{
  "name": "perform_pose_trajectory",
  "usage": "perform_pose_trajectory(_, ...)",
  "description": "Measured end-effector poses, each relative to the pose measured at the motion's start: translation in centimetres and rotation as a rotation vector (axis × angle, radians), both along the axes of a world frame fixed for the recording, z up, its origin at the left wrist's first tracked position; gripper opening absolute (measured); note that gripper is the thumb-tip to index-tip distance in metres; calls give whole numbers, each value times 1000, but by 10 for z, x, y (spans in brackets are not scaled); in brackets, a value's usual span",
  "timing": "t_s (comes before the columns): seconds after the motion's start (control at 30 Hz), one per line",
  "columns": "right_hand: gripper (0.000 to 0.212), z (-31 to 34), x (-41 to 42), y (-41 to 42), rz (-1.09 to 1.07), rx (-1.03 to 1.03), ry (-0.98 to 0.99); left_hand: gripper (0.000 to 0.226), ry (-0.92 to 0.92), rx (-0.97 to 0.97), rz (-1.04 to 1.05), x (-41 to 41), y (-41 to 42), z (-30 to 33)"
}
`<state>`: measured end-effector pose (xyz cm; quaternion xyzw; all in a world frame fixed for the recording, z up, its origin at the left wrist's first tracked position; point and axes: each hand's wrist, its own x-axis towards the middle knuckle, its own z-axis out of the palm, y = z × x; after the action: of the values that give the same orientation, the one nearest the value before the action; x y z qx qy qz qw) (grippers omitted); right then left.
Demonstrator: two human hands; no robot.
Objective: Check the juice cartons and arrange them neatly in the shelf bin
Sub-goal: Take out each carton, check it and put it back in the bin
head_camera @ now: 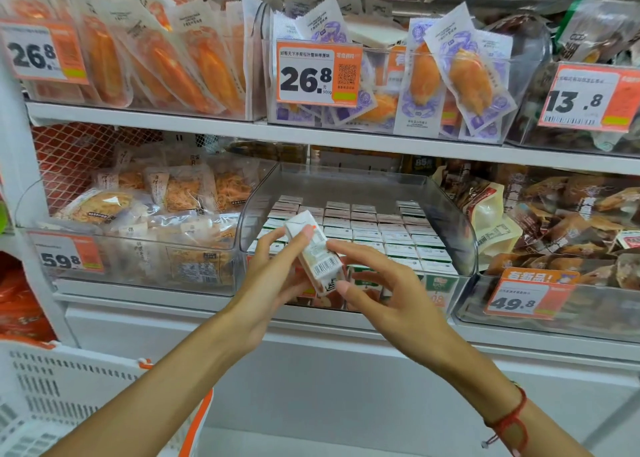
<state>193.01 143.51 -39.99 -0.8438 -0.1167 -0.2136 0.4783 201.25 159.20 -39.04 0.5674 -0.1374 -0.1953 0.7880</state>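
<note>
Small rectangular juice carton (pixel 313 254), white card with printed barcode, held tilted at frame centre. Left hand (pixel 273 278) curled round its left side, thumb on the face. Right hand (pixel 377 288) loosely spread, fingertips (pixel 333 246) touching the right edge. Behind: clear plastic shelf bin (pixel 446 214), rows of upright cartons (pixel 381 231).
</note>
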Motion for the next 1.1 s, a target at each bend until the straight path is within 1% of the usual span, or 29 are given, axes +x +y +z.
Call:
perform_pose_trajectory(0.03,42,1,0,1,-5,14,4,47,44,-7,-18,0,0,0)
perform_pose_trajectory(0.1,33,4,1,2,-36,77,7,47,109,14,-51,1,0,0)
perform_pose_trajectory(0.23,20,8,1,2,-117,183,-14,38,231,84,-172,-1,0,-1)
perform_pose_trajectory(0.27,16,9,2,2,-127,219,-27,39,257,101,-209,-1,1,-1)
perform_pose_trajectory(0.33,11,11,3,1,-177,288,-42,52,263,175,-286,1,3,-2)
perform_pose_trajectory(0.4,10,14,3,-2,-234,408,21,61,238,276,-349,2,3,-4)
perform_pose_trajectory(0.43,11,15,3,-3,-251,469,78,64,225,319,-367,2,3,-5)
perform_pose_trajectory(0.5,21,17,2,-4,-253,558,191,68,205,382,-377,2,1,-9)
perform_pose_trajectory(0.57,29,16,1,-6,-267,583,261,69,198,406,-370,2,-2,-11)
perform_pose_trajectory(0.73,27,16,1,-8,-292,596,292,68,208,369,-355,0,-3,-10)
perform_pose_trajectory(0.77,29,16,1,-8,-289,602,294,69,207,357,-345,-1,-4,-9)
perform_pose_trajectory(0.87,43,18,1,-8,-278,580,339,71,197,277,-278,-5,-6,-6)
perform_pose_trajectory(0.97,56,21,-2,-10,-152,624,472,72,122,199,-173,-10,-8,-1)
perform_pose_trajectory(1.03,56,21,-3,-10,-33,680,564,68,5,192,-104,-13,-11,0)
perform_pose_trajectory(1.1,54,21,-3,-12,76,811,591,56,-107,194,-17,-15,-11,2)
